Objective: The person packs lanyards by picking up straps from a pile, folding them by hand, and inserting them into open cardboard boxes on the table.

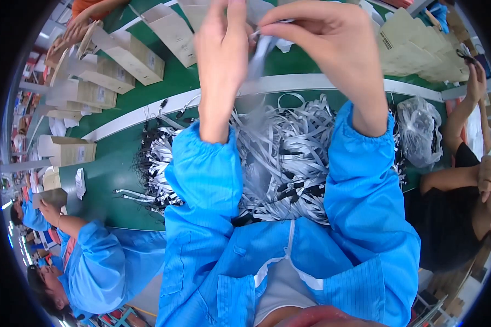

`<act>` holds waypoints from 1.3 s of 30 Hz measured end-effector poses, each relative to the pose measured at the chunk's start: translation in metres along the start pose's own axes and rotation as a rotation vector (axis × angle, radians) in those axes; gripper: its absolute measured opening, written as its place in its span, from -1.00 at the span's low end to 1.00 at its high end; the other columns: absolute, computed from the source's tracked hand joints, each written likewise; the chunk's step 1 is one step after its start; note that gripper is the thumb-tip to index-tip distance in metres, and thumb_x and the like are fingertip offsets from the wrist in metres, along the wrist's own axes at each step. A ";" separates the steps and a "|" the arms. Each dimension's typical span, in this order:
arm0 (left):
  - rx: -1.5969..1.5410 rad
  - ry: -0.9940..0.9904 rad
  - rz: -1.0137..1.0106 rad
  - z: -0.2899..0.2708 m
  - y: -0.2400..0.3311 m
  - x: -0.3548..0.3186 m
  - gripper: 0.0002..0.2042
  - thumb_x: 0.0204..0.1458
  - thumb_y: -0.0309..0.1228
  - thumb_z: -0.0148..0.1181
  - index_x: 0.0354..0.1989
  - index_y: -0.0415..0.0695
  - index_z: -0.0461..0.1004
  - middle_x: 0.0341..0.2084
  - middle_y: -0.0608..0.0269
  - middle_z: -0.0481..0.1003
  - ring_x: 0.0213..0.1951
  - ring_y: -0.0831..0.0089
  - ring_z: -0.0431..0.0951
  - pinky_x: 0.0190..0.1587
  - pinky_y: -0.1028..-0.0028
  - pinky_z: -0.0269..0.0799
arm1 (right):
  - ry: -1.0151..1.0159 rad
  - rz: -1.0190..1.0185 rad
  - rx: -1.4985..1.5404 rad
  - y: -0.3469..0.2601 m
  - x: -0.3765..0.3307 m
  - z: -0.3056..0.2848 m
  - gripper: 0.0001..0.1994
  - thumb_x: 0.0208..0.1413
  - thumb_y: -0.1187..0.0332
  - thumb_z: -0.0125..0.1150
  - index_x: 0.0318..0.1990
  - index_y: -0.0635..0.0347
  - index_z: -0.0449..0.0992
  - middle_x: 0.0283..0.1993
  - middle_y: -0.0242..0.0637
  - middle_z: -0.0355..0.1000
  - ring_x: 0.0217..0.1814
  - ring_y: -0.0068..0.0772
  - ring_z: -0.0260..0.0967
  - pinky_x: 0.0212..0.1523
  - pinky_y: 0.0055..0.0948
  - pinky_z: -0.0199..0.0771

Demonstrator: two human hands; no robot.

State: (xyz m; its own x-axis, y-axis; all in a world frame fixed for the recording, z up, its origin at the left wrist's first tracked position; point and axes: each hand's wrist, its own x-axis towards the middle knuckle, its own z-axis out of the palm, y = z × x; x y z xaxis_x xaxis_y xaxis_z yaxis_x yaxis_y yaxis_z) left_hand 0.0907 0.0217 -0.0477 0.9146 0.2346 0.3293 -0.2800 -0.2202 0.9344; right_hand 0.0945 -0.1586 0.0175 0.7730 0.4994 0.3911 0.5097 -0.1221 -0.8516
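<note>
Pale strip (261,54), blurred and partly see-through, hangs between the two raised hands near the top of the view. The right hand (333,35) pinches its upper end between thumb and forefinger; the left hand (222,57) is upright beside it, fingers blurred and partly cut off, so I cannot tell whether it grips too. With so narrow a pinch, the strip could slip away under a sharp tug, and its loose lower part could snag in the tangled heap of grey straps (305,147) below the hands. A clear plastic bag (420,131) rests near the right sleeve (360,158), which might drag it on a wide swing. Beyond the heap runs a white rail (305,82); farther out, cartons (142,60) stand on the green table (101,182).
</note>
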 end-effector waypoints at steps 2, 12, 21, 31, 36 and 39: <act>0.263 0.170 0.119 -0.003 -0.008 0.004 -0.41 0.24 0.04 0.23 0.19 -0.19 0.29 -0.38 0.15 0.55 -0.42 0.48 0.56 -0.37 0.51 0.47 | 0.036 -0.029 -0.034 0.000 -0.004 -0.002 -0.84 0.11 0.68 0.29 -0.14 0.47 0.63 -0.28 -0.23 0.64 -0.26 -0.59 0.55 -0.24 -0.62 0.51; 0.495 0.384 0.640 0.000 -0.035 0.015 -0.61 -0.04 -0.47 0.42 -0.04 -0.20 0.43 0.14 -0.33 0.31 0.11 -0.19 0.41 0.16 0.03 0.36 | 0.069 -0.265 -0.126 0.016 -0.007 -0.036 -0.85 0.17 0.55 0.34 -0.14 0.46 0.64 -0.24 -0.21 0.64 -0.11 -0.43 0.60 -0.01 -0.52 0.58; 0.032 -0.140 0.069 0.013 0.008 0.000 -0.51 -0.05 -0.42 0.49 0.02 -0.18 0.37 0.14 -0.10 0.39 0.21 0.07 0.41 0.20 0.04 0.33 | 0.540 -0.353 -0.410 -0.013 -0.004 -0.018 -0.90 0.11 0.66 0.29 -0.23 0.44 0.66 -0.36 -0.17 0.64 -0.31 -0.49 0.58 -0.30 -0.56 0.51; 0.154 -0.030 0.518 0.023 0.007 -0.012 -0.07 -0.10 -0.49 0.55 0.36 -0.13 -0.04 -0.02 0.00 0.51 -0.02 0.20 0.59 0.05 0.27 0.55 | 0.054 -0.340 -0.422 0.043 0.015 -0.006 -0.74 0.21 0.37 0.31 0.02 0.22 0.61 -0.26 -0.09 0.61 -0.30 -0.06 0.56 -0.24 -0.35 0.53; 0.210 -0.028 0.404 0.017 0.004 -0.010 0.09 -0.25 -0.63 0.59 0.41 -0.09 -0.14 0.15 -0.14 0.46 0.17 0.04 0.54 0.22 0.16 0.50 | 0.088 -0.275 -0.408 0.047 0.016 0.001 -0.67 0.22 0.28 0.30 0.08 0.20 0.56 -0.25 -0.04 0.58 -0.30 -0.01 0.56 -0.26 -0.25 0.51; 0.181 -0.037 0.423 0.021 -0.001 -0.004 0.07 -0.23 -0.60 0.58 0.41 -0.08 -0.11 0.15 -0.17 0.46 0.17 0.04 0.54 0.21 0.17 0.50 | 0.109 -0.403 -0.458 0.062 0.022 0.001 -0.67 0.22 0.27 0.28 0.07 0.22 0.56 -0.26 -0.02 0.58 -0.31 -0.01 0.56 -0.28 -0.22 0.51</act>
State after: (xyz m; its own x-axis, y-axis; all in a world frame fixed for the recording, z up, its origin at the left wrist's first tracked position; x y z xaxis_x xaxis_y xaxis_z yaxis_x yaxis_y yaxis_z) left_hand 0.0935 0.0008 -0.0529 0.7418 0.0550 0.6683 -0.5784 -0.4519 0.6792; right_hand 0.1426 -0.1545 -0.0275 0.5077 0.4954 0.7048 0.8613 -0.3102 -0.4024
